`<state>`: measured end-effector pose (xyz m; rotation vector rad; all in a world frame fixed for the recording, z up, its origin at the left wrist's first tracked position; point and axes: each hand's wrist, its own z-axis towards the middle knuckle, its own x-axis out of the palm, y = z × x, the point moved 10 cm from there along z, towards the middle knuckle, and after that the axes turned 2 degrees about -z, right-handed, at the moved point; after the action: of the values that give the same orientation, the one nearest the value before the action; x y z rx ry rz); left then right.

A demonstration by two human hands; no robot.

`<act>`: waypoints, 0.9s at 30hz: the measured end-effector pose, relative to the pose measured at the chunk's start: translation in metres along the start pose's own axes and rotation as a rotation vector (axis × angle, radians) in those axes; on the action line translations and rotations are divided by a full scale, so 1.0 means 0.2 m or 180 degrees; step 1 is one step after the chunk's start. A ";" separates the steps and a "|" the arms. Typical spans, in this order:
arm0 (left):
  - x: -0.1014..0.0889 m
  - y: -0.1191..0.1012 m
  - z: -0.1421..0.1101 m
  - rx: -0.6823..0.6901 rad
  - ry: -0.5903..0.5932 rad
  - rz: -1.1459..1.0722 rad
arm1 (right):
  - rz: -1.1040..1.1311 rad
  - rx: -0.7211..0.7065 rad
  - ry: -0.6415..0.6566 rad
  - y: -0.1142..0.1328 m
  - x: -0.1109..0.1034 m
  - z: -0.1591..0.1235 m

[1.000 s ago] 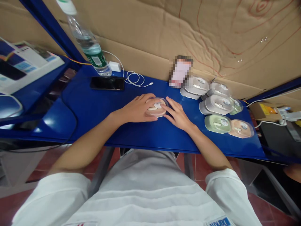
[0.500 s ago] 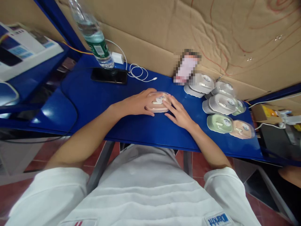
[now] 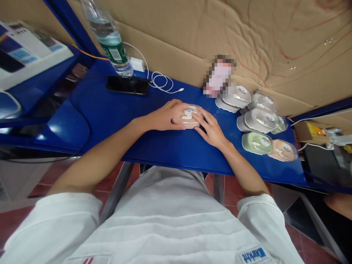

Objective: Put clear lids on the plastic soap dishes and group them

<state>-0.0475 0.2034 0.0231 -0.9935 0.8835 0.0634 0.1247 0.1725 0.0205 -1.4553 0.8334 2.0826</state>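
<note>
Between my two hands is a peach-pink lidded box with a clear top, a round label and a small white oblong piece on it. My left hand clasps its left end, thumb along the near side and fingers round the far side. The right hand grips the right end, its fingertips over the clear lid and its thumb at the near corner. Parts of the box's ends are hidden under my fingers.
To the right stand similar boxes: stacked grey ones, a green one and a peach one. A blurred-out phone leans against the cardboard. Further left are a water bottle, a black phone and a white cable.
The pink box has shifted slightly to the right, and its label now catches the light differently. My left hand has moved right with it, its thumb now closer along the near side.
</note>
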 end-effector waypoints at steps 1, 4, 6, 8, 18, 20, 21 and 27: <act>0.00 0.00 0.00 0.0000 -0.0033 0.0041 | -0.0029 0.0009 -0.0012 0.00 0.00 0.00; -0.01 0.02 -0.01 0.0020 -0.0061 0.0280 | -0.0147 0.0024 -0.0099 0.01 -0.02 0.00; -0.02 0.03 -0.02 -0.0004 -0.0042 0.0517 | -0.0228 0.0046 -0.0194 0.02 -0.04 0.00; -0.05 0.05 -0.03 -0.0076 -0.0037 0.0728 | -0.0281 0.0102 -0.0312 0.02 -0.07 -0.01; -0.10 0.08 -0.04 -0.0304 -0.0010 0.1201 | -0.0437 0.0478 -0.0454 -0.07 -0.16 -0.02; -0.08 0.07 -0.04 -0.0313 0.0080 0.1270 | -0.0587 0.0665 -0.0545 -0.10 -0.19 -0.03; -0.06 0.06 -0.04 -0.0313 0.0134 0.1320 | -0.0663 0.0750 -0.0595 -0.11 -0.21 -0.04; 0.01 -0.01 -0.04 -0.0222 0.0296 0.1420 | -0.0979 0.1053 -0.0712 -0.17 -0.24 -0.05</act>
<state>-0.0493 0.1954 0.0214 -0.8531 1.1832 0.4314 0.1707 0.1880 0.0555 -1.0760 0.7666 1.7415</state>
